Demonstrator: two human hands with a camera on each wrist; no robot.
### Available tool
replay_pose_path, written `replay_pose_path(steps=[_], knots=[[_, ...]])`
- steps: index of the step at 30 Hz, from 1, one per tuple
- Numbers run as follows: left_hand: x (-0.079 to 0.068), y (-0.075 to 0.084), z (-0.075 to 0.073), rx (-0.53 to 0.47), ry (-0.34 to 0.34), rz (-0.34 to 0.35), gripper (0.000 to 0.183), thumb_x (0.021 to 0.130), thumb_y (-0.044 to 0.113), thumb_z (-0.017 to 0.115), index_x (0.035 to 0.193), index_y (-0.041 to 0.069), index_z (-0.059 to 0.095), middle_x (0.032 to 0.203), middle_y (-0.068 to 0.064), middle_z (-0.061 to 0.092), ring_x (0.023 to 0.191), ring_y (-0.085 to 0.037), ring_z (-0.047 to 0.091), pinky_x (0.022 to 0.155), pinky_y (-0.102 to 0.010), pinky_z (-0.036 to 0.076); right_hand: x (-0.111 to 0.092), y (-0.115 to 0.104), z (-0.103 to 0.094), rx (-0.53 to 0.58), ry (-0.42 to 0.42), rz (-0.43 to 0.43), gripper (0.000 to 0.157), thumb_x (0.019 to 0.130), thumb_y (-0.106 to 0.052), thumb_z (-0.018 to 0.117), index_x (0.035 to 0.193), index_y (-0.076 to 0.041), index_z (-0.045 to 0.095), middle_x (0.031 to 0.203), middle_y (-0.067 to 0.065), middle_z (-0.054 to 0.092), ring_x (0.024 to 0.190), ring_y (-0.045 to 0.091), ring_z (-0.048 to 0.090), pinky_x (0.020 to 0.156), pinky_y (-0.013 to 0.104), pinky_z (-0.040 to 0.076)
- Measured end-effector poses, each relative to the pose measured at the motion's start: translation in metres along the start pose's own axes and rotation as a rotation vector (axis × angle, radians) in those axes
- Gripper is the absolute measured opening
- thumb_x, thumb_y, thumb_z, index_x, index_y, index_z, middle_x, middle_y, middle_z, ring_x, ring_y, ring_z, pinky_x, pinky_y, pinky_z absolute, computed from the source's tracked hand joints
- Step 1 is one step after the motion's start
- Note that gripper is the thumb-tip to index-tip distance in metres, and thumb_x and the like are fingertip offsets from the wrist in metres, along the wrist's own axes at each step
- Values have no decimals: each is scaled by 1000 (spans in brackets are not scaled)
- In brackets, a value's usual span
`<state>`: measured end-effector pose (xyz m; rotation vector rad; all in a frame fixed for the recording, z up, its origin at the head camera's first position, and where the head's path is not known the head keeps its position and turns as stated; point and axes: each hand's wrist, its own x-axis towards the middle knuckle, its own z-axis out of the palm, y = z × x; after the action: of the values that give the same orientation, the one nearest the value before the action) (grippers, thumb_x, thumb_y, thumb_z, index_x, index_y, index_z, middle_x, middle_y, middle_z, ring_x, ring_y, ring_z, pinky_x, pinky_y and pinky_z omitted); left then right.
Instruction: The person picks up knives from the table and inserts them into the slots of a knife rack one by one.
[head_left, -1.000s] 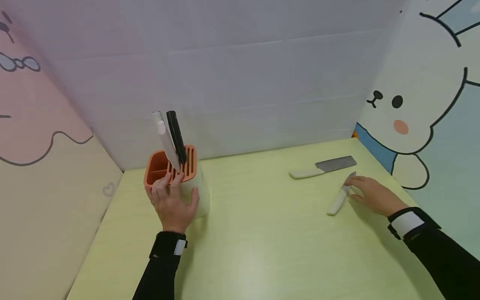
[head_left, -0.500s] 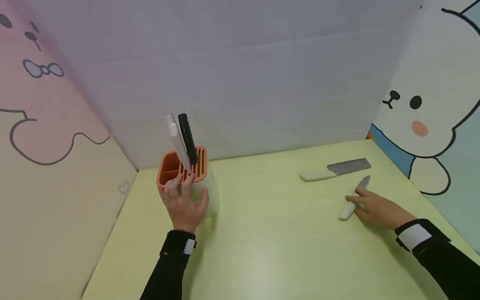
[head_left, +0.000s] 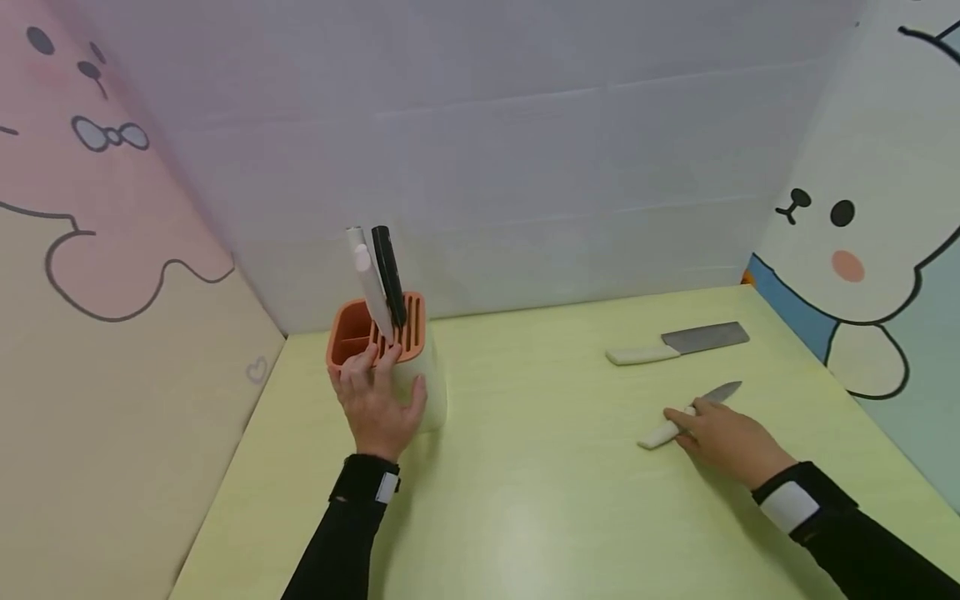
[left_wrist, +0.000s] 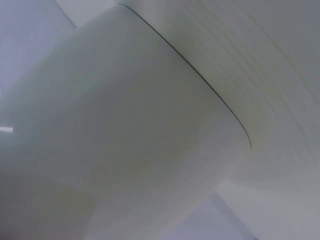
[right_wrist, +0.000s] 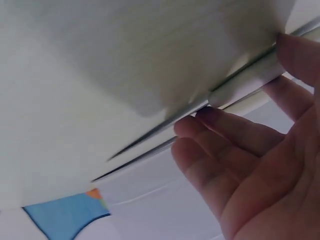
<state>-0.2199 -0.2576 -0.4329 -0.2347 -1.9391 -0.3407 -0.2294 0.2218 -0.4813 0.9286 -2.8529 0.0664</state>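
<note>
My left hand [head_left: 378, 417] holds the front of a pale knife block [head_left: 433, 387] with an orange top, fingertips on its rim and thumb against its side. The block's smooth wall [left_wrist: 125, 115] fills most of the left wrist view, where that hand is not seen. On the right of the table, my right hand [head_left: 731, 446] pinches a small knife [head_left: 658, 435] near where its white handle meets the blade. Its narrow blade [right_wrist: 150, 134] points away from the fingers in the right wrist view. Thumb and index finger are at the handle.
A cleaver [head_left: 705, 337] with a white handle lies behind the small knife. White handles [head_left: 372, 292] and a black handle [head_left: 388, 271] stick up from the block. Behind the pale yellow table [head_left: 525, 467] stands a plain wall; printed panels flank both sides.
My right hand has taken hold of the small knife and shifted it left and nearer, turning it flatter across the table. The left hand stays on the block. The head view has turned slightly left.
</note>
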Motion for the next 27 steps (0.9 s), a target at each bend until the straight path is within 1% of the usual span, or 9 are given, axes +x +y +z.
replay_pose_path(steps=[3,6,10,13,15,18,22,27], knots=[[1,1,1,4,-10,4,48,77,31,59,121,11,56,123,-20,48,111,-38,40,99,-63,20,7,-16,0,-49,25,-18,39,80,-22,72,117,-13,63,73,12,53,60,25,53,50,39,47],[1,1,1,12,-19,2,48,77,31,59,121,11,55,123,-20,47,112,-38,40,100,-63,20,15,-30,1,-112,47,-49,36,80,-18,71,115,-13,63,62,10,50,52,25,49,45,38,45],[1,1,0,21,-27,-1,48,78,31,60,121,11,55,124,-20,47,113,-37,39,101,-63,20,26,-50,2,-184,51,-81,36,77,-4,70,112,-11,61,52,7,40,45,23,42,40,36,39],[1,1,-1,21,-30,1,49,77,31,60,121,10,55,123,-20,47,112,-38,39,100,-63,21,35,-64,1,-210,55,-90,39,74,5,69,109,-8,61,49,5,36,42,20,39,37,33,39],[1,2,0,18,-35,-1,49,77,31,60,121,10,54,123,-20,47,112,-38,39,100,-63,21,42,-72,1,-218,59,-92,39,72,8,68,107,-7,62,49,4,36,41,18,38,37,32,39],[1,2,1,18,-46,-5,49,78,31,60,121,10,54,123,-20,46,112,-39,39,99,-62,22,51,-83,4,-226,70,-91,36,72,10,67,105,-4,61,48,2,36,40,17,38,38,32,40],[2,2,1,24,-55,-6,48,79,33,59,122,10,54,124,-21,46,111,-40,40,99,-62,23,64,-97,12,-241,86,-78,35,74,10,63,107,-1,62,45,3,36,39,17,40,39,32,43],[2,3,-1,24,-51,-17,47,80,34,57,121,11,54,124,-20,45,112,-39,39,103,-62,18,78,-117,20,-240,138,-75,34,76,9,61,109,3,61,43,3,35,38,14,36,38,31,41]])
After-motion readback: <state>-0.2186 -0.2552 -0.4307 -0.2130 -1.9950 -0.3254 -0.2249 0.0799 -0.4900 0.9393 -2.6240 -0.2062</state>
